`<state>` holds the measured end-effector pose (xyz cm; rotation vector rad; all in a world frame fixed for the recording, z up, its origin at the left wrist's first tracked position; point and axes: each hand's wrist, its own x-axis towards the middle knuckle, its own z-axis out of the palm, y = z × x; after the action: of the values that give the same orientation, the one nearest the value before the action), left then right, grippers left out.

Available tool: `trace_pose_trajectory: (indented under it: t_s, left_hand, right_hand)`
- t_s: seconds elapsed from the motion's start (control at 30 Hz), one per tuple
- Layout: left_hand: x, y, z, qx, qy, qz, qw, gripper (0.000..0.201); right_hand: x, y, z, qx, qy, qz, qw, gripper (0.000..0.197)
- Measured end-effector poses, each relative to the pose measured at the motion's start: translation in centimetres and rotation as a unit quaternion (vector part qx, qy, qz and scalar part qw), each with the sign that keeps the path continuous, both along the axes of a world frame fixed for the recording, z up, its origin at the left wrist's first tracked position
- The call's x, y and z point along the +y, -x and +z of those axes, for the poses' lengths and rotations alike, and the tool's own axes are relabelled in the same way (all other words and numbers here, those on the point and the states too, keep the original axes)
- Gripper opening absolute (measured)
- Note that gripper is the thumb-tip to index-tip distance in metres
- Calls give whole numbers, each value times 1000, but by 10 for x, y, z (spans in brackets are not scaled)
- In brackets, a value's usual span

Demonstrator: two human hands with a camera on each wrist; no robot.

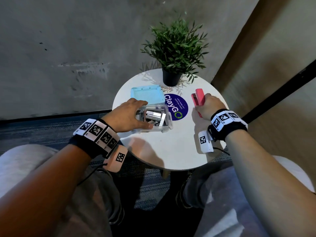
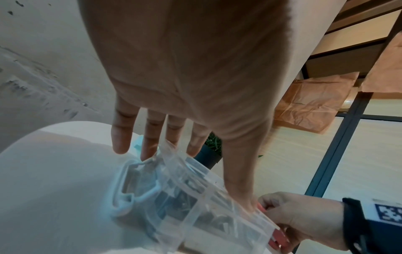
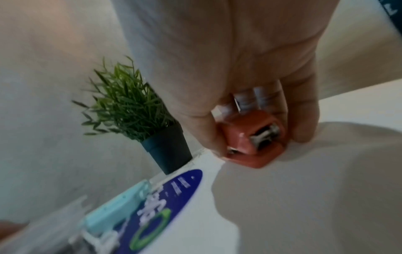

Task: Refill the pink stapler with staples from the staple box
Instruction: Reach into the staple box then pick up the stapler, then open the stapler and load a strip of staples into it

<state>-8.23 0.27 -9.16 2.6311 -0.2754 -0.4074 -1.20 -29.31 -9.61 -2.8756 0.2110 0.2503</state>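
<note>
The clear plastic staple box sits lidless on the round white table, with silver staple strips inside. My left hand lies over its left end, fingers straight past the far rim and thumb along the near rim. To the right, my right hand grips the pink stapler. The right wrist view shows the stapler resting its base on the table, metal front end showing, with fingers curled round it.
The box's light-blue lid lies just behind the box. A potted green plant stands at the table's far edge. A blue round sticker lies between box and stapler. My knees are under the near edge.
</note>
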Motion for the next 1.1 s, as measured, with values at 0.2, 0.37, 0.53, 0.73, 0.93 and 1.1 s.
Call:
trace_pose_trajectory:
  t_s: [0.2, 0.37, 0.53, 0.73, 0.93, 1.1]
  left_hand:
    - [-1, -2, -1, -16, -14, 0, 1000, 90]
    - [-24, -2, 12, -148, 121, -1, 982, 67]
    - [-68, -3, 30, -48, 405, 19, 913, 49]
    - [-81, -5, 31, -57, 455, 13, 889, 27]
    - [-83, -2, 43, -50, 521, 22, 852, 16]
    - [-81, -2, 44, -49, 515, 34, 855, 17]
  right_hand:
    - [6, 4, 23, 45, -106, 5, 993, 25]
    - [21, 34, 57, 36, -236, 89, 967, 16]
    - [35, 57, 63, 54, -358, 196, 911, 18]
    - [37, 61, 59, -48, -290, 200, 935, 28]
    - [39, 61, 69, -86, -320, 206, 921, 24]
    - [45, 64, 66, -73, -353, 193, 913, 20]
